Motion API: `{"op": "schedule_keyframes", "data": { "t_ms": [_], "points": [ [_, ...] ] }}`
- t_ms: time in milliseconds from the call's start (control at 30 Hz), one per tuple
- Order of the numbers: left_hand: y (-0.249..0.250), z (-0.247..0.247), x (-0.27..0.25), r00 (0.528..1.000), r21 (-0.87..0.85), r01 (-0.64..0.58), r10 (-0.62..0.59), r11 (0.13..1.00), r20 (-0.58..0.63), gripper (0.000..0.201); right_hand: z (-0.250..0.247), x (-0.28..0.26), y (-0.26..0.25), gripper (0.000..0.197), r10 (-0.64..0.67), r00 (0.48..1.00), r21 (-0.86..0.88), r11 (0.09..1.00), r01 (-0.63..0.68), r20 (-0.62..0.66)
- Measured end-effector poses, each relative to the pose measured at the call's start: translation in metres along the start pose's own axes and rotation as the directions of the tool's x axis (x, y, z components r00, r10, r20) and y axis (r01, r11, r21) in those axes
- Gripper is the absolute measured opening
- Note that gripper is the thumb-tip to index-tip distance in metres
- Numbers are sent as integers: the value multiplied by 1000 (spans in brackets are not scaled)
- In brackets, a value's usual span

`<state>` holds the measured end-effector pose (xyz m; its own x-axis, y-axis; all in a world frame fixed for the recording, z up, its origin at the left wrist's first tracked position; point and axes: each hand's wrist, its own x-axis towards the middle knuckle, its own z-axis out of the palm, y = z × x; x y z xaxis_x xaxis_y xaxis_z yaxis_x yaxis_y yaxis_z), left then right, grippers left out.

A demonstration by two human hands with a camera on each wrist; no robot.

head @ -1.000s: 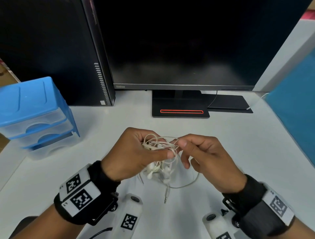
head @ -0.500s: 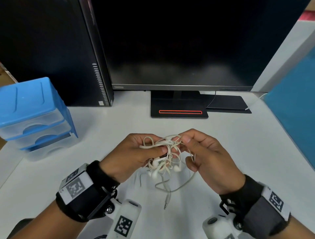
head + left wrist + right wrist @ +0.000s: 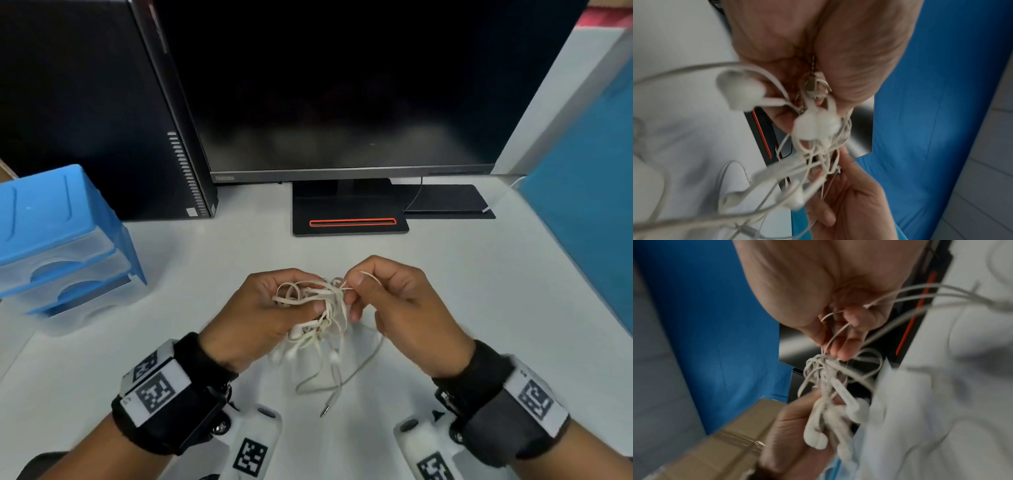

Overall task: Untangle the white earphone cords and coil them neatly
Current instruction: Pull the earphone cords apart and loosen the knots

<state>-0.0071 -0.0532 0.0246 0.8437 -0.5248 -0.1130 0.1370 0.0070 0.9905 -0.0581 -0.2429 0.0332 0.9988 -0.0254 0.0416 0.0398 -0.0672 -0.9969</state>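
Observation:
A tangle of white earphone cords point(image 3: 318, 305) hangs in the air between both hands, above the white desk point(image 3: 445, 274). My left hand point(image 3: 267, 308) grips the bundle, fingers curled round it. My right hand point(image 3: 383, 301) pinches one strand at the top of the knot. Earbuds point(image 3: 294, 353) dangle below, and a loose cord runs down to a metal jack plug point(image 3: 324, 409) near the desk. In the left wrist view the bundle point(image 3: 818, 129) and a second jack plug point(image 3: 812, 81) sit against my palm. The right wrist view shows my fingertips point(image 3: 840, 352) on the knot point(image 3: 822, 366).
A black monitor point(image 3: 342, 85) on a stand point(image 3: 349, 219) is at the back, a black computer tower point(image 3: 102, 102) to its left. A blue drawer unit point(image 3: 58, 240) stands at the left. A blue partition point(image 3: 582, 240) borders the right side.
My right hand has lifted slightly and drawn a strand up from the knot. The earbuds and the loose cord with the plug have swung and hang a little differently under the left hand.

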Motion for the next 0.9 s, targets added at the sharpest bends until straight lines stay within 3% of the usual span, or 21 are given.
{"op": "schedule_keyframes", "data": {
  "t_ms": [100, 200, 433, 600, 733, 833, 900],
  "points": [
    [2, -3, 1, 999, 23, -18, 19, 1000, -31, 15, -5, 3, 5, 21, 31, 999, -116, 993, -36, -43],
    [7, -5, 1, 996, 44, -40, 44, 998, -77, 6, -6, 4, 4, 23, 98, 995, -104, 990, -100, -22],
    [11, -9, 1, 990, 37, -75, 79, 996, -121, 14, -8, 4, -2, 23, 70, 995, -60, 995, -74, -69],
    [16, -16, 1, 998, -217, -62, 63, 974, -4, 24, -13, 7, -3, 21, 11, 992, -108, 994, -25, -127],
    [14, -24, 3, 996, -551, 46, 0, 833, 84, 50, -8, 4, -5, 22, 20, 995, -97, 995, -30, -102],
    [10, -22, 3, 980, -419, 138, -63, 897, 187, 60, -9, 2, -12, 23, 45, 993, -40, 998, -50, -108],
    [7, -16, 2, 969, -343, 191, -120, 920, 217, 53, -11, 2, -14, 22, 47, 995, -5, 999, -48, -89]
  ]
}}
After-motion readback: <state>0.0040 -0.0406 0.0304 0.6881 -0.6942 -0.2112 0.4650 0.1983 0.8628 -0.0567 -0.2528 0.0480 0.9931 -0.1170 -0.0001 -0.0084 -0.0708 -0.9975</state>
